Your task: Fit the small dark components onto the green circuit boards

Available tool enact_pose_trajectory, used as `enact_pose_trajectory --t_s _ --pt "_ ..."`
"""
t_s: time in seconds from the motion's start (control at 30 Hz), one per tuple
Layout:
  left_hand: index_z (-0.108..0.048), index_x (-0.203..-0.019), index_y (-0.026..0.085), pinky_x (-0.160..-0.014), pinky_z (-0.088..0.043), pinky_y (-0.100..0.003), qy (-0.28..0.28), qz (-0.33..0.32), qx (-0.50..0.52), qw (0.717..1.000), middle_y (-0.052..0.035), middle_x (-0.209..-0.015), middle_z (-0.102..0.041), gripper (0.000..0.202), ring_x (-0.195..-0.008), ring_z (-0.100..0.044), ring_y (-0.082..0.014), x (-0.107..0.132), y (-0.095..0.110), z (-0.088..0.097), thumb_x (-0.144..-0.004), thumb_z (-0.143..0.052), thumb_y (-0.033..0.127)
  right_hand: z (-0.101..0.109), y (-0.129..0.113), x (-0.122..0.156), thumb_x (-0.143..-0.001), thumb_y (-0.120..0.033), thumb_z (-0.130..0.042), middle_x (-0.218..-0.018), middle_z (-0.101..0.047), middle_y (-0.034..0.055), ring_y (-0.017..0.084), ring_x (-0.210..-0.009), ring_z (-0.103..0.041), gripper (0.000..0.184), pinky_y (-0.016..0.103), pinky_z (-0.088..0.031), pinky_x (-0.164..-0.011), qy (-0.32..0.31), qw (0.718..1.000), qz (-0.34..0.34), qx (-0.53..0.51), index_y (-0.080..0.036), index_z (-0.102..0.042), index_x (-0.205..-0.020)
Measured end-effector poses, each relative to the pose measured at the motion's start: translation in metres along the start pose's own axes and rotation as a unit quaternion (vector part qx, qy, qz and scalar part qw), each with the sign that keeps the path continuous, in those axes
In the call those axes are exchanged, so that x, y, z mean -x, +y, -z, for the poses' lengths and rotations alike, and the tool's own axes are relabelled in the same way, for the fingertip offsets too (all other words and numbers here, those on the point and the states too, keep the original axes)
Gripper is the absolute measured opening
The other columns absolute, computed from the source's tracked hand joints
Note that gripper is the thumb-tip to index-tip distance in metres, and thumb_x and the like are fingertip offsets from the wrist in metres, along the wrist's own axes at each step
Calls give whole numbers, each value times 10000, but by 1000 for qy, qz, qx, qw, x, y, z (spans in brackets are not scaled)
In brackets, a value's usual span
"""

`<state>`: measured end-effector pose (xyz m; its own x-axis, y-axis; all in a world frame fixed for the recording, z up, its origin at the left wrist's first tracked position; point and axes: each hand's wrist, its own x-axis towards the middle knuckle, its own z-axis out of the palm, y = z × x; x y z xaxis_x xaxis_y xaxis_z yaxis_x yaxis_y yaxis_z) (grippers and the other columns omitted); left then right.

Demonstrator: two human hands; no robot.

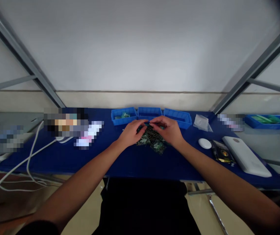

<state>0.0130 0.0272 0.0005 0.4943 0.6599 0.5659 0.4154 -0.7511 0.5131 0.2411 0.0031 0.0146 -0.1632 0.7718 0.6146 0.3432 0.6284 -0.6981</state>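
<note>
Both my hands meet over a heap of small green circuit boards with pins (154,141) lying on the blue table (130,163). My left hand (131,133) has its fingers curled, pinching a small part at the top of the heap. My right hand (169,130) pinches the same small part from the other side; the fingertips nearly touch. What exactly sits between the fingers is too small to make out. Three blue bins stand just behind: left bin (123,116) with a few green boards, middle bin (150,112), right bin (177,117).
A clear plastic bag (202,122), a white round puck (205,143), a dark phone-like device (222,151) and a long white box (245,156) lie to the right. White cables (32,153) trail off the left side. Another blue tray (267,120) stands far right. Metal frame posts flank the table.
</note>
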Motion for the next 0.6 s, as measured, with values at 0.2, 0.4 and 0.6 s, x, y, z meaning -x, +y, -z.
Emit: enact_pose_trajectory --t_s 0.2,0.4,0.6 --pt "-647 -1432 244 -1023 -589 -468 -31 -38 43 998 -79 -1153 -801 385 -1124 -737 -254 0 1 -3 -1074 -508 219 0 -7 2 -1025 -323 -672 -1059 -771 64 227 -914 -746 111 397 -657 -751 -8 994 83 68 -284 -753 -1090" --pt "-679 -1377 257 -1041 -578 -445 -26 -28 100 994 -89 -1287 -751 358 -1180 -720 -238 -1 6 0 -1081 -481 213 -3 -5 4 -1024 -300 -667 -1112 -746 66 231 -928 -739 124 433 -657 -837 -50 992 96 61 -305 -743 -1122" --pt "-731 -1156 233 -929 -595 -383 2 19 94 995 -65 -1087 -787 192 -1006 -756 -219 -2 6 1 -1061 -566 257 -1 -10 4 -1025 -306 -668 -1155 -725 87 217 -891 -729 153 399 -659 -763 -38 991 95 81 -289 -728 -1164"
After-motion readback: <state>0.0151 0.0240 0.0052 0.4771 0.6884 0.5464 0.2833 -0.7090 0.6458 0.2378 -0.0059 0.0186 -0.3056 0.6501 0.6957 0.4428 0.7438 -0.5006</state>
